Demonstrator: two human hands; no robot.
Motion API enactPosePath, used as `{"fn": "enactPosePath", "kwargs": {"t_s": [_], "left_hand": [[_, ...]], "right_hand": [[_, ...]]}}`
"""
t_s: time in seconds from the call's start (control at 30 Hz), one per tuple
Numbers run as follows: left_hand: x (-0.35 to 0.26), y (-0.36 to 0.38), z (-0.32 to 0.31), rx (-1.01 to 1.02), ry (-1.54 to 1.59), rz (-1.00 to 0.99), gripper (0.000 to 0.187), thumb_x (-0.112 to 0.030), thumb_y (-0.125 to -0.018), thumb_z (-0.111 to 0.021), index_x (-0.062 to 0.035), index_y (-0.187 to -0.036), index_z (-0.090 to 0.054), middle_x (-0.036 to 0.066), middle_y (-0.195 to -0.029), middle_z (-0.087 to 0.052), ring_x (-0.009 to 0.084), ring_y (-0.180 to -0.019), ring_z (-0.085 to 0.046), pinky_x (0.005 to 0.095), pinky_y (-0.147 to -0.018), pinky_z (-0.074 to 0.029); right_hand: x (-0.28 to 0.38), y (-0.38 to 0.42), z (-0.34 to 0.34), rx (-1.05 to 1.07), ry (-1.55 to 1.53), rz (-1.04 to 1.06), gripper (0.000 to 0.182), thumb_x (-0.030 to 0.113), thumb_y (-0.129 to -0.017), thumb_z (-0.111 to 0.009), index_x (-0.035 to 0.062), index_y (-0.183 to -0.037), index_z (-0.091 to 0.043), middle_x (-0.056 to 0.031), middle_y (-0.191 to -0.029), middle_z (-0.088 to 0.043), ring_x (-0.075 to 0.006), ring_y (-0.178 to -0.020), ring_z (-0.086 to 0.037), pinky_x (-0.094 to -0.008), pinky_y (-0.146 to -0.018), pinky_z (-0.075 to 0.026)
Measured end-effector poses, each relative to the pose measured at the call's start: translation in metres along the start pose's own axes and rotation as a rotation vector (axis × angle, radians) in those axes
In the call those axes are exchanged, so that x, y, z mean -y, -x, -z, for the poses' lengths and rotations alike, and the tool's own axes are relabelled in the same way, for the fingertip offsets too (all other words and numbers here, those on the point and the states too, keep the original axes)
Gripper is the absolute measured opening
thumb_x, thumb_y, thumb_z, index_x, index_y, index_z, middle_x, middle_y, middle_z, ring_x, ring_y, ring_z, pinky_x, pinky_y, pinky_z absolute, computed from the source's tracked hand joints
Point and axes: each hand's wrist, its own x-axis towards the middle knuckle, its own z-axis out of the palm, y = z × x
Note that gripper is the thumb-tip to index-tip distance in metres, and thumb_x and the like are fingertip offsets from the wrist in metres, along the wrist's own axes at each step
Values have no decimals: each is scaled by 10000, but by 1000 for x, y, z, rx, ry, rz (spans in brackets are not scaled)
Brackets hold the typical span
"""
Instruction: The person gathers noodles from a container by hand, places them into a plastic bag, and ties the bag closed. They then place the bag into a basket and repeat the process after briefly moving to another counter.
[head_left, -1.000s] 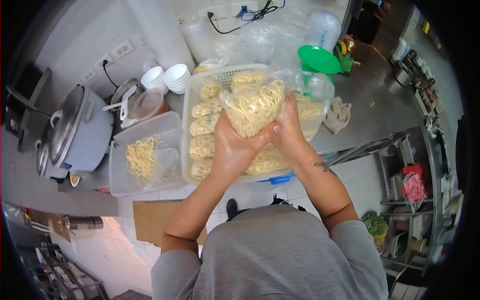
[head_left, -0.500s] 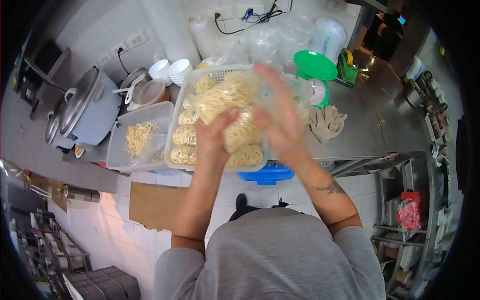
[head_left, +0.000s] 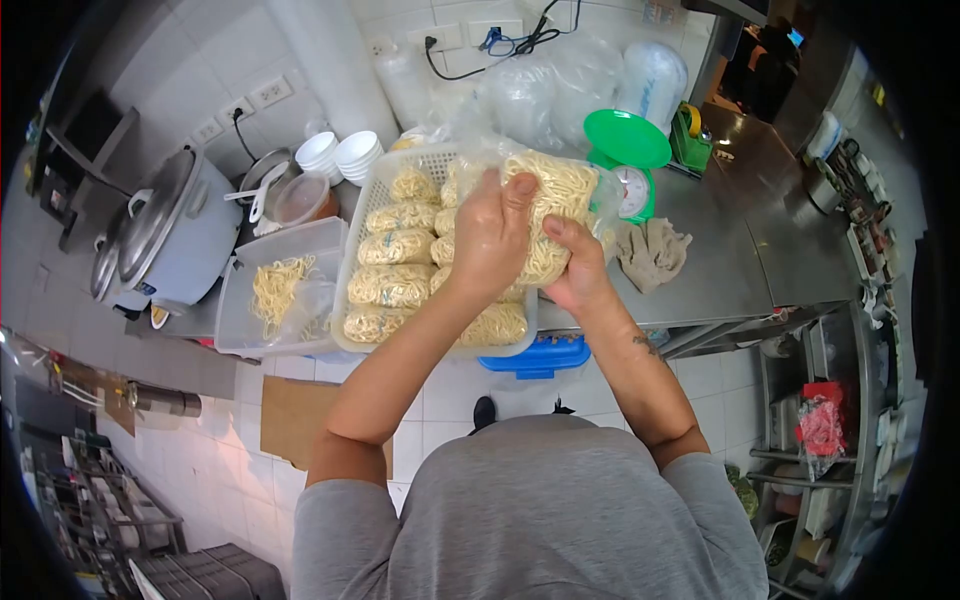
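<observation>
Both hands, left hand (head_left: 490, 240) and right hand (head_left: 578, 275), squeeze one bag of noodles (head_left: 552, 205) (clear plastic) above the white basket (head_left: 375, 190) at the counter's (head_left: 720, 265) front edge.

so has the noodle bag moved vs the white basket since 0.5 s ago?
Yes. The noodle bag has shifted toward the green scale, now over the white basket right rim, gripped by left hand and right hand.

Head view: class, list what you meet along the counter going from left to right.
Rice cooker → clear tub → noodle basket → bag of noodles in both hands → green scale → cloth
</observation>
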Motion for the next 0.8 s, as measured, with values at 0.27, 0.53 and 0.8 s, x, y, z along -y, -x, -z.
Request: {"fn": "enactPosePath", "kwargs": {"t_s": [0.27,0.53,0.8], "left_hand": [[44,-52,4,199,738,489,728,-538,-854,-563,48,-1246,-383,177,-1195,-488,297,-1110,-465,420,-1030,-306],[12,-64,-18,237,-176,-171,843,-283,-711,-721,73,-1335,-281,179,-1159,-526,252,-1114,-504,340,-995,-365],[58,-64,-37,634,540,187,708,-104,-655,-656,18,-1285,-356,177,-1203,-478,252,-1152,-457,343,-992,-359]], "right_hand": [[20,-8,-8,-33,151,95,555,20,-691,-623,2,-1220,-458,-114,-1091,-581,-190,-938,-606,-343,-818,-510],[49,-40,-10,-311,257,130,523,183,-869,-510,36,-1347,-356,-143,-1228,-511,-247,-1157,-485,-370,-1010,-348],[102,-77,118,-111,1974,-49,430,197,-821,-569,9,-1207,-534,-153,-1253,-513,-272,-1139,-505,-349,-943,-402]]}}
